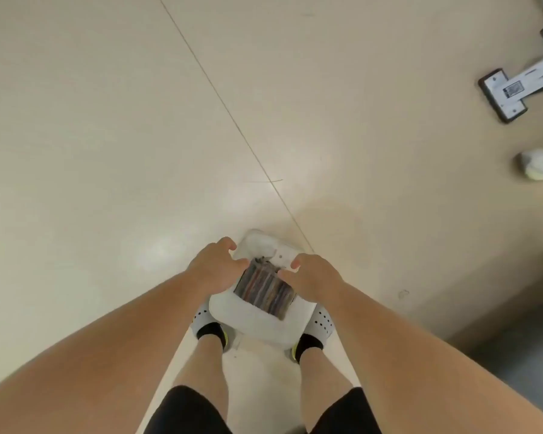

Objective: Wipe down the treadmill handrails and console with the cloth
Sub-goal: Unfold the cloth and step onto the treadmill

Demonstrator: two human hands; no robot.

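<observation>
My left hand [215, 267] and right hand [314, 277] curl half open at the cloth [264, 288] in the tub [261, 322]. Whether they pinch it, I cannot tell. A loose hold may drop it.

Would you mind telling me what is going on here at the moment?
A person stands looking down, the left hand gripping a white container above their feet, while the right hand seems to pinch the striped cloth lying in it. No treadmill handrail or console is in view, so wiping is not yet under way.
</observation>
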